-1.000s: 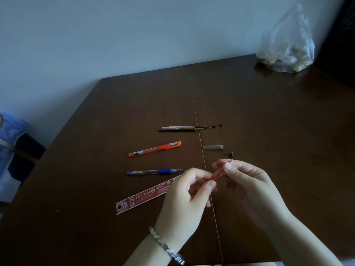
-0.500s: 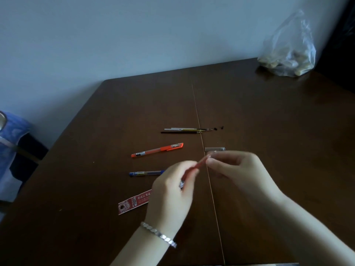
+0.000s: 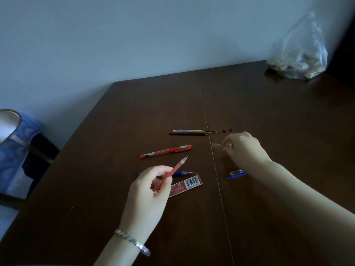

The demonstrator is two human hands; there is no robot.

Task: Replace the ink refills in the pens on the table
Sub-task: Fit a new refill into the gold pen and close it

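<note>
My left hand [image 3: 148, 186] holds a red uncapped pen [image 3: 173, 170], its tip pointing up and right above the table. My right hand [image 3: 243, 147] reaches to the clear pen cap [image 3: 217, 146] lying on the table by the seam, fingers closing around it. A capped orange-red pen [image 3: 166, 151] lies left of the seam. A blue pen [image 3: 181, 173] lies partly behind my left hand. Several thin refills [image 3: 194, 132] lie further back, with small black caps [image 3: 227, 130] beside them. A red refill package [image 3: 185, 186] lies under my left hand.
A blue pen cap [image 3: 236, 173] lies just right of the seam under my right forearm. A clear plastic bag [image 3: 298, 54] with pale lumps sits at the far right corner. A blue chair [image 3: 17, 150] stands off the table's left edge. The brown table [image 3: 288, 121] meets the wall behind.
My hands have separated: the left drew the red pen back to the left, and the right moved away to the clear cap. The blue cap is now uncovered.
</note>
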